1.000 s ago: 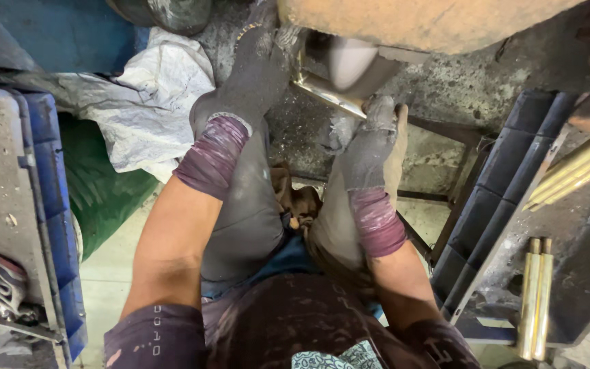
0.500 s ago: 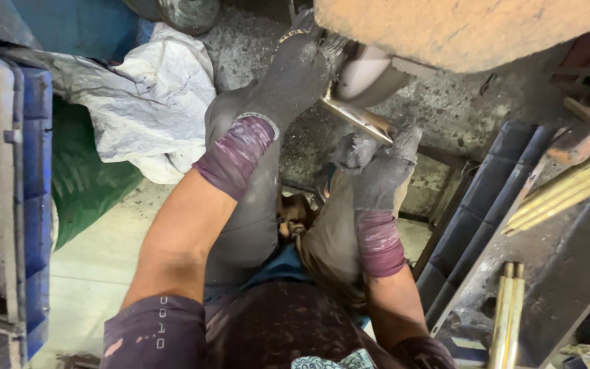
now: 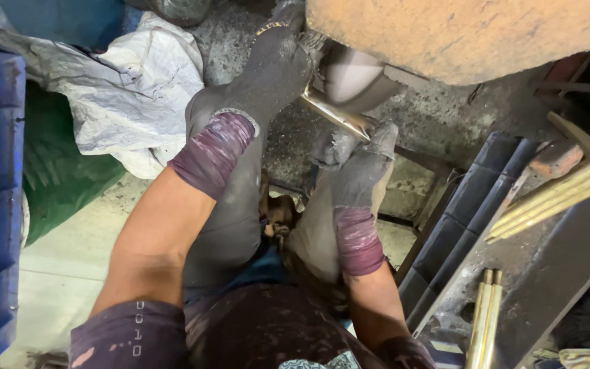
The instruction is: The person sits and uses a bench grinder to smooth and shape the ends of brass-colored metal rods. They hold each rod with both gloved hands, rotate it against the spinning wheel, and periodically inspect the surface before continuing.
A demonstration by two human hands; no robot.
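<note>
Item: brass rod (image 3: pixel 339 116), held by our gloved left hand (image 3: pixel 274 65) and right hand (image 3: pixel 356 160), fingers closed on it, against the grinding wheel (image 3: pixel 353 75); grinding under way, steady pressure needed next.

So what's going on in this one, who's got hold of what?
A seated person in dirty grey work gloves holds a thin brass-coloured metal strip against a rounded grey wheel under a big orange-brown housing. The left hand grips the strip's upper end near the wheel; the right hand pinches its lower end. More brass rods lie on a dark rack at the right, and a white sack lies on the left.
</note>
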